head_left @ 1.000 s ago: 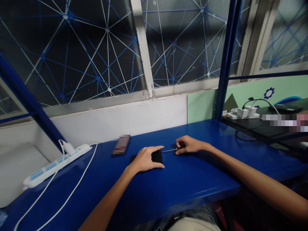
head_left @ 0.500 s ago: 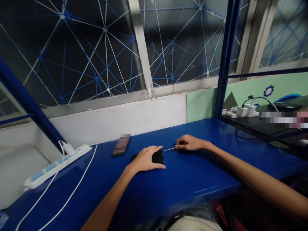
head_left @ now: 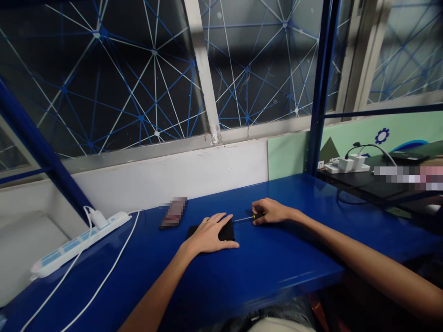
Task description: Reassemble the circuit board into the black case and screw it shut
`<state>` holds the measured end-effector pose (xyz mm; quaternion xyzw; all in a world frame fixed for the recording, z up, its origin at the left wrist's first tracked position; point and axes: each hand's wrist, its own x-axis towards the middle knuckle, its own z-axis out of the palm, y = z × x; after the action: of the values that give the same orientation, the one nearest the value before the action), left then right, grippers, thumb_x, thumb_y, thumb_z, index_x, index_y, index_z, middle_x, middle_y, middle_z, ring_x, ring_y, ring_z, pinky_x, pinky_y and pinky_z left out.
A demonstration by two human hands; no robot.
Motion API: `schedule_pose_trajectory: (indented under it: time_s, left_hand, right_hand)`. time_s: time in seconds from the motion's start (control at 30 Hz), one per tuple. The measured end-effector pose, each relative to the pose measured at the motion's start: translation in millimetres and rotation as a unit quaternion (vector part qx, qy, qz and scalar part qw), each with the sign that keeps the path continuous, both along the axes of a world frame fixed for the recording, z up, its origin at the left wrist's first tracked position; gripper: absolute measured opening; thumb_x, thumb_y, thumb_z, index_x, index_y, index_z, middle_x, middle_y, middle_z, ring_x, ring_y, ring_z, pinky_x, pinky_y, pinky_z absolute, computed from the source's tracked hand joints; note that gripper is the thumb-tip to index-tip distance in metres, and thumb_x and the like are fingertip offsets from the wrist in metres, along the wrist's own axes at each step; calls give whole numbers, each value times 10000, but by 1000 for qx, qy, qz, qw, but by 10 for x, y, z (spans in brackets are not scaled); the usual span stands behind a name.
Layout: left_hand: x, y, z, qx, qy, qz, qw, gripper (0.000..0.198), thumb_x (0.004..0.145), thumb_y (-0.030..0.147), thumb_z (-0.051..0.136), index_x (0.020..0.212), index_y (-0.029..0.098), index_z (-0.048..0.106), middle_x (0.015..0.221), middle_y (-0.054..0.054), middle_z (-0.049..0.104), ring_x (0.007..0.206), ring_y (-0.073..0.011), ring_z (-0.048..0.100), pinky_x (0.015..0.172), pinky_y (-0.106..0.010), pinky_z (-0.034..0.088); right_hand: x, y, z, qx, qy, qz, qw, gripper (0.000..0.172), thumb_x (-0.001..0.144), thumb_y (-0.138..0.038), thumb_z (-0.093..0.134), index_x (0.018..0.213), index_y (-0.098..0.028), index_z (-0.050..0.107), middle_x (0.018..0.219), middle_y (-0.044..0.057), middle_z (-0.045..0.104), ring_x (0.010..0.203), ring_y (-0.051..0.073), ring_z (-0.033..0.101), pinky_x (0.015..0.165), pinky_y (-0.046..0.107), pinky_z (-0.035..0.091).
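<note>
My left hand lies over a flat black rectangular object on the blue desk, steadying it. The thumb runs along its near side and the fingers reach across to its far side, so much of it is covered. To the right, my right hand is closed around a screwdriver with a black and yellow handle. Its thin metal shaft points left, the tip at or very close to the object's right end; contact is too small to tell. Part of the handle is hidden in the fingers.
A phone, partly pixelated, lies behind my left hand. On the left is a white power strip with a plug and white cables. Blue frame posts rise beside the desk. Chargers sit on a dark desk at right.
More of the screwdriver's handle shows now as my right fingers have shifted on it. My left hand stays on the black object, its fingers slightly more spread. The view has tilted a little.
</note>
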<state>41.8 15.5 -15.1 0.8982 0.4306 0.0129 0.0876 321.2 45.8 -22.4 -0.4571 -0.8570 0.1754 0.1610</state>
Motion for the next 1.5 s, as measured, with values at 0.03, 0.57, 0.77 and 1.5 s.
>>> schedule_pose_trajectory:
  time_s: [0.03,0.57,0.77,1.5]
  left_hand:
    - [2,-1,-2,2,2,0,1000,983,709,833,489,1509,325,224,1561,-104,259,1423,-375,216,1117,-568,182]
    - [3,-7,-13,3,-6,-2,1000,953,738,826,458,1504,299,251,1556,-108,271,1423,-377,212,1112,-565,195]
    - [9,-20,0,-5,8,3,1000,933,753,818,446,1511,327,212,1570,-99,233,1432,-367,192,1122,-565,183]
    - [7,-30,23,-5,27,7,1000,937,764,827,404,1518,313,193,1573,-87,228,1433,-360,192,1126,-549,194]
  right_hand:
    - [-5,-12,7,-1,0,5,1000,320,691,-438,737,832,-183,605,719,-8,600,596,118,476,537,229,264]
    - [62,26,1,61,-14,36,997,363,734,-538,692,733,-176,674,743,30,634,633,141,513,570,251,297]
    - [16,-10,1,59,-26,14,998,262,724,-430,716,793,-196,621,721,-5,621,605,129,491,542,241,268]
    - [14,-31,16,109,-83,26,990,193,771,-384,656,807,-194,659,738,13,654,645,150,546,555,247,281]
